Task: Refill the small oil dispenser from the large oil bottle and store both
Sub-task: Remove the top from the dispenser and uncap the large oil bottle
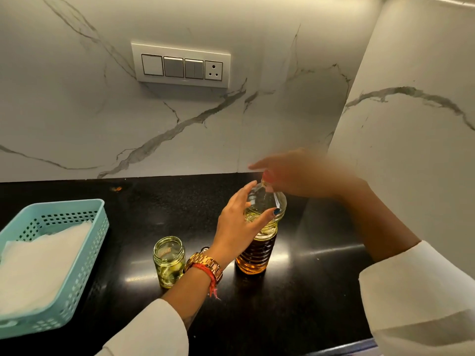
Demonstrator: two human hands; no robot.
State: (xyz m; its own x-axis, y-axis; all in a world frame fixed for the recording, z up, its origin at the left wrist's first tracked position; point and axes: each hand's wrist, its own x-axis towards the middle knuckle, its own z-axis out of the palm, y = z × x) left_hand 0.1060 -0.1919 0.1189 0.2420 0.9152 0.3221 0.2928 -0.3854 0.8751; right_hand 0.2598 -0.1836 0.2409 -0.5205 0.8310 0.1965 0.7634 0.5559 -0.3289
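The large oil bottle point(259, 242) stands upright on the black counter point(295, 291), clear plastic with amber oil in its ribbed lower half. My left hand point(239, 222) wraps around its shoulder, thumb across the front. My right hand point(295, 173) is blurred over the bottle's top, fingers on the red cap point(267, 176). The small glass oil dispenser point(169, 260) stands lidless to the left of the bottle, behind my left wrist, with a little yellow oil at the bottom.
A turquoise plastic basket point(84, 253) lined with white paper sits at the counter's left. A switch panel point(181, 65) is on the marble back wall. A marble side wall point(411, 124) closes the right side. The counter's front edge point(347, 349) runs near my sleeves.
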